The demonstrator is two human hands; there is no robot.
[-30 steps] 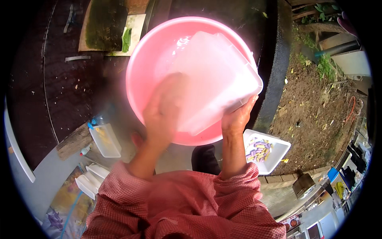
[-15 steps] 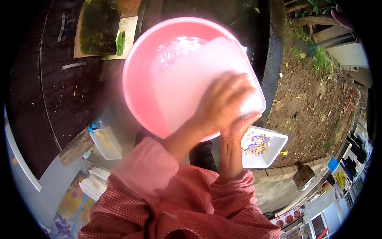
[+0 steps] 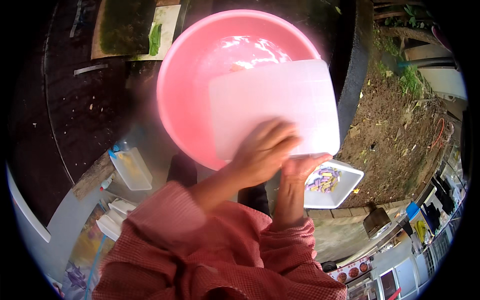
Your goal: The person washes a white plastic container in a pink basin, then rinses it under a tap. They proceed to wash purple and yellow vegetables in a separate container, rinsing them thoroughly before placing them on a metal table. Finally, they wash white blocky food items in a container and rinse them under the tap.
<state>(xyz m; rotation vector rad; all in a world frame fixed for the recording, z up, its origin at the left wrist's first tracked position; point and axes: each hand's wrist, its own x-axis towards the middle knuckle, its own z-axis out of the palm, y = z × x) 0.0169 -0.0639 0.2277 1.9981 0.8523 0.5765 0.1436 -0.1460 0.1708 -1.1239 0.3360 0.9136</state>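
Note:
A translucent white rectangular plastic container (image 3: 280, 90) with rounded corners is held tilted over a large pink basin (image 3: 175, 95). My right hand (image 3: 302, 167) grips its near edge, thumb stretched along the rim and fingers hidden beneath. My left hand (image 3: 265, 150) lies across the container's near part, its fingers curled and slightly blurred. Whether something small is under those fingers I cannot make out. Shallow, glinting water (image 3: 250, 47) shows in the basin beyond the container.
A white tray (image 3: 345, 192) with small purple and yellow pieces stands beside my right wrist. To the left are a clear box (image 3: 131, 167) with yellow contents and stacked white containers (image 3: 110, 222). Green leaves (image 3: 155, 40) lie on a pale board at far left. Bare soil (image 3: 385, 140) stretches along the right.
The container has turned, showing more of its flat face, and its near edge sits lower in view. My left hand has slid toward me and left across it. My right hand keeps its grip.

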